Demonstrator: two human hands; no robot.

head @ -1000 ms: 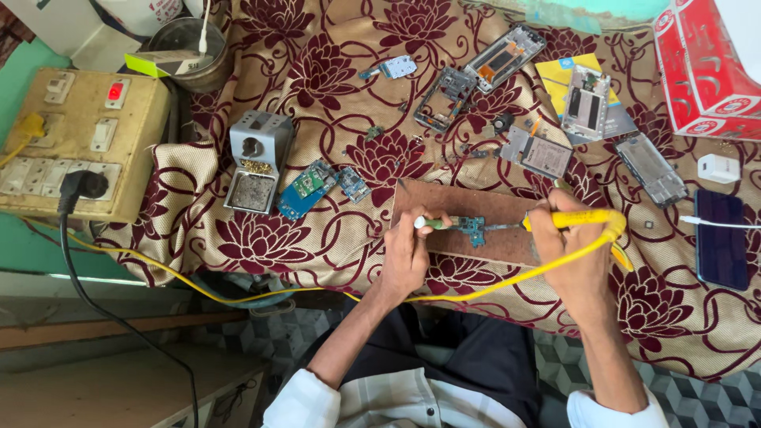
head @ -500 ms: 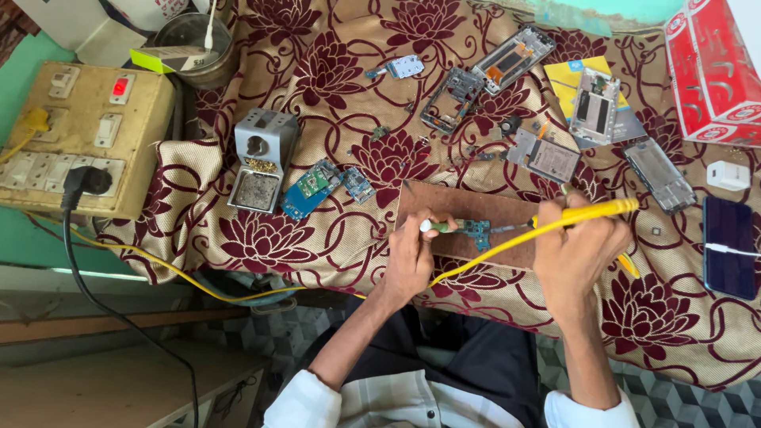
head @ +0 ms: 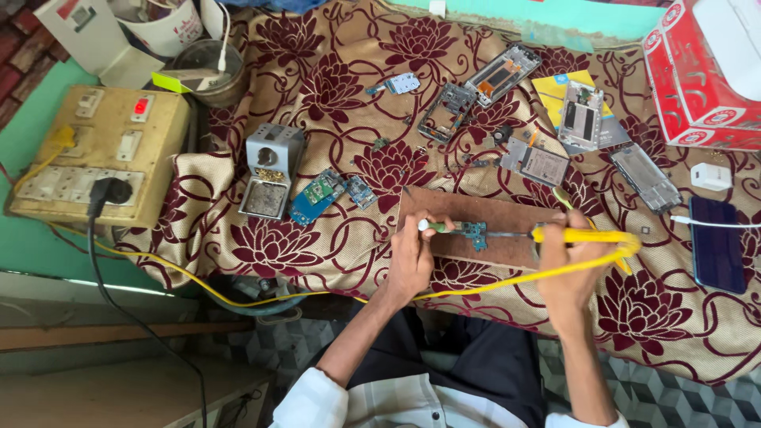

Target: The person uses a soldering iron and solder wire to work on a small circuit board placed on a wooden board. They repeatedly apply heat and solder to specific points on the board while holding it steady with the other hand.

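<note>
A small green circuit board [head: 474, 232] lies on a brown wooden board [head: 476, 218] at the table's front edge. My left hand [head: 412, 257] pinches a thin white-tipped stick [head: 432, 226] whose end touches the circuit board's left side. My right hand [head: 567, 261] grips a yellow-handled soldering iron [head: 587, 235]; its dark tip reaches left to the circuit board. The iron's yellow cord [head: 491, 283] loops under my wrists and runs off to the left.
A yellowed switch and socket box [head: 95, 162] with a black plug stands at the left. A grey metal iron stand [head: 271, 170], loose circuit boards [head: 325, 194], several opened phone frames [head: 507, 75], a red box [head: 697, 75] and a dark phone [head: 717, 246] lie on the flowered cloth.
The iron's tip has come left onto the circuit board and my right hand has lowered. My left hand stays on the stick at the board's left end.
</note>
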